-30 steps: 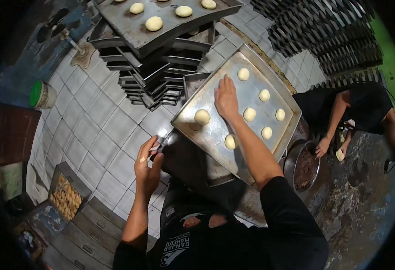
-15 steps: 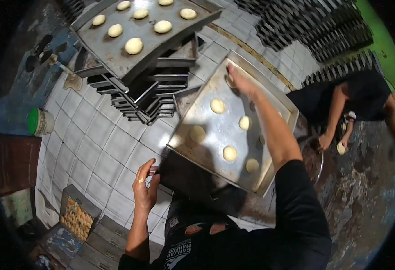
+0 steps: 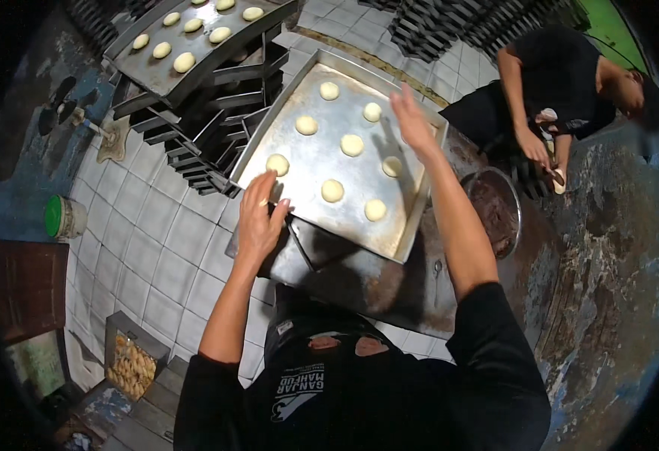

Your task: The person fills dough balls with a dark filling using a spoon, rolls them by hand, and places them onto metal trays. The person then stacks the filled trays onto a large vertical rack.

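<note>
Right grip (image 3: 414,129) extends unclenched over the tray (image 3: 318,156), left grip (image 3: 259,224) loosely parted by its edge.

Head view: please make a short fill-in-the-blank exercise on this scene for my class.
The bucket has a ____ lid.
The bowl is to the ____ of the nearer tray.
Each dough ball on that tray lies ____ from its neighbours.
The wearer's hand nearer the bucket is the ____ one.
Missing words: green; right; apart; left.
</note>
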`<state>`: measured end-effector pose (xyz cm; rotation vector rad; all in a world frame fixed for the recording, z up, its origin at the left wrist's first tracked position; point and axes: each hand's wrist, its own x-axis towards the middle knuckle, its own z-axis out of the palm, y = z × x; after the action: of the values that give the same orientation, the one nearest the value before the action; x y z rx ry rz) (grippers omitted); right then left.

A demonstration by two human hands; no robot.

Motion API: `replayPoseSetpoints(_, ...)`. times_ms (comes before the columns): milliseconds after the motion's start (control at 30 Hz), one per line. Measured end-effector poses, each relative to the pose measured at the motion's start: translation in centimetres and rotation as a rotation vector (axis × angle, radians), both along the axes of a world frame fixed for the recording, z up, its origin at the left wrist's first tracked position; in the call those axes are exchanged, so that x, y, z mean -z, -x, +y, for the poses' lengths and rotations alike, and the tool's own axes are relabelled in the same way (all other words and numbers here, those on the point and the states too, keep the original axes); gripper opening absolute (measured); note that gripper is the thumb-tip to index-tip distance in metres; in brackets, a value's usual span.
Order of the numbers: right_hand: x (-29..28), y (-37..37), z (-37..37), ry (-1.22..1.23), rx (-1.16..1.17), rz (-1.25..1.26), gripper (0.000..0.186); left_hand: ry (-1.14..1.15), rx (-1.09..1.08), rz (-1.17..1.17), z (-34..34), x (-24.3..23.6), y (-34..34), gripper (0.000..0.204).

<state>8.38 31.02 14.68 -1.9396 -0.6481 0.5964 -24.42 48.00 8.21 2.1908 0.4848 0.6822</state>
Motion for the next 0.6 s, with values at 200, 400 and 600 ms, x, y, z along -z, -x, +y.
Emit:
replayPoseSetpoints(200,8.7,14.0,-18.2,0.266,0.472,-0.410,0.094,0.424,-0.616,-0.122,5.6,9.4,-2.3,0.072)
replayPoseSetpoints(400,10.9,18.5,-23.3,-0.635,0.376,0.767,0.060,0.791,-0.379,-0.233,-1.1,-0.8,-0.7,0.046)
replayPoseSetpoints(600,3.7,22.9,-28.2,-0.722,0.188,0.762,0.071,0.734,-0.343,-0.401,-8.2,-9.7,7.7,0.043)
